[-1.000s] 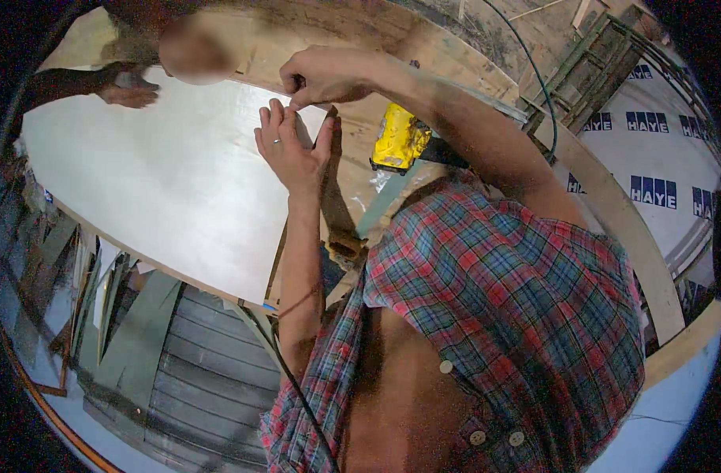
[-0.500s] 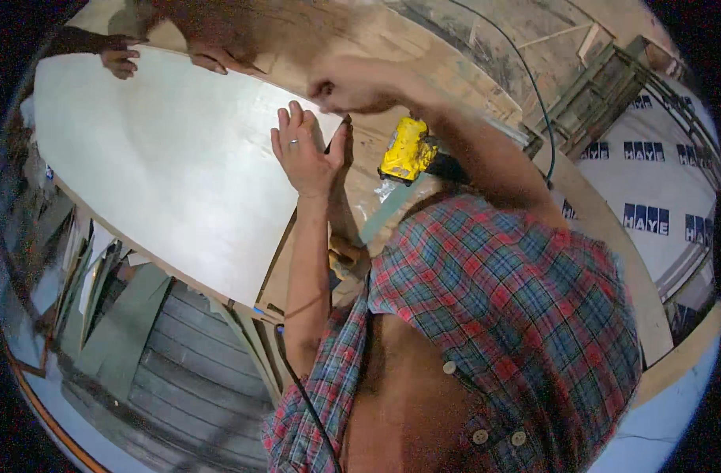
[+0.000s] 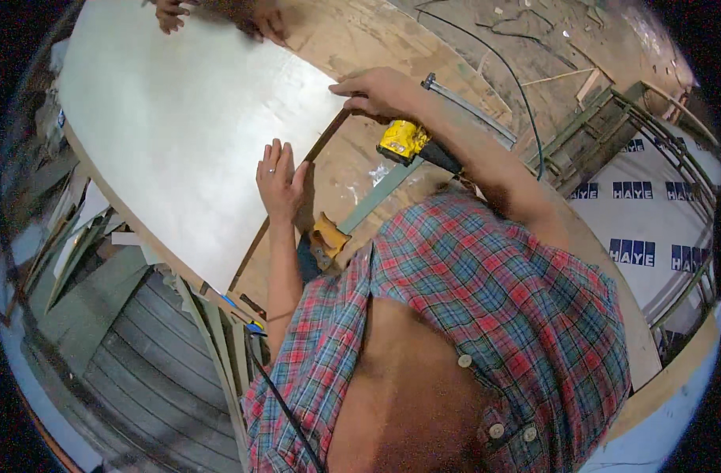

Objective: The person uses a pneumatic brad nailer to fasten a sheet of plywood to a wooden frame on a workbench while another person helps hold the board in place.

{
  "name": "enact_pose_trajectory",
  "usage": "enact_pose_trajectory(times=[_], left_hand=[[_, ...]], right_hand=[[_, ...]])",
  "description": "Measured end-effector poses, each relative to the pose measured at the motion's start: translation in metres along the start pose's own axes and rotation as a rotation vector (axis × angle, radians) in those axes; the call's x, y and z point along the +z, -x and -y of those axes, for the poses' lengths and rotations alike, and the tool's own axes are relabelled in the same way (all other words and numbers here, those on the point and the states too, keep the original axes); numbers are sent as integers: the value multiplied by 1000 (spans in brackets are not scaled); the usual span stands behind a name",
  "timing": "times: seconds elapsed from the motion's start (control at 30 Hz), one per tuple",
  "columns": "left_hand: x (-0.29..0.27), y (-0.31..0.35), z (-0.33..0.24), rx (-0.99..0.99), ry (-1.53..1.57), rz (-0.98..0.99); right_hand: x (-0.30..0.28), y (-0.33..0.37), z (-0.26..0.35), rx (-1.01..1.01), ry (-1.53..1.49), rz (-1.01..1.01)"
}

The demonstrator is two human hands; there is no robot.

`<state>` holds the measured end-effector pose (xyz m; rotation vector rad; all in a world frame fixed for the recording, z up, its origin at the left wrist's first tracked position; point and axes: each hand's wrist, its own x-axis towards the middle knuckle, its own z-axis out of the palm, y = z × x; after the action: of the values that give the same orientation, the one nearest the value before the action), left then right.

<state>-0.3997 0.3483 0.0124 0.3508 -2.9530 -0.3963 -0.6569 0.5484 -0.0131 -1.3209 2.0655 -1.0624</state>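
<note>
A large white sheet point(image 3: 179, 150) with a dark edge lies on the wooden worktop point(image 3: 384, 47). My left hand point(image 3: 280, 183), a ring on one finger, rests flat on the sheet near its right edge, fingers stretched out. At the sheet's far right corner, my right hand point(image 3: 380, 91) has its fingers and thumb on the edge; the underside of that grip is hidden. Just below my right forearm lies a yellow power tool point(image 3: 404, 140) with a black handle. A worn yellow-brown tool point(image 3: 327, 236) sits to the right of my left forearm.
Across the sheet are another person's hands point(image 3: 267, 22). A green strip point(image 3: 384, 191) lies between the tools, and a metal bar point(image 3: 471, 112) beyond my right forearm. Offcuts point(image 3: 92, 229) lean at the left. A black cable point(image 3: 502, 55) crosses the far right; another hangs by my left arm.
My right hand has come down from above onto the sheet's corner. My left hand has slid down and left along the edge. The view has shifted, and the other person's hands appear higher.
</note>
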Motion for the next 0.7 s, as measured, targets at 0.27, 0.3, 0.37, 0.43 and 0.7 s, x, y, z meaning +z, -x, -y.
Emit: enact_pose_trajectory(times=[0.27,0.3,0.37,0.43,0.7], left_hand=[[12,37,18,-33,-162,-108],[15,36,16,-28,-188,-108],[17,33,17,-29,-209,-117],[18,35,18,-37,-202,-123],[18,28,10,-47,-161,-100]], right_hand=[[7,4,1,-10,222,24],[9,6,-1,16,230,5],[8,8,4,38,247,-10],[5,6,18,99,299,20],[5,4,3,37,311,-40]])
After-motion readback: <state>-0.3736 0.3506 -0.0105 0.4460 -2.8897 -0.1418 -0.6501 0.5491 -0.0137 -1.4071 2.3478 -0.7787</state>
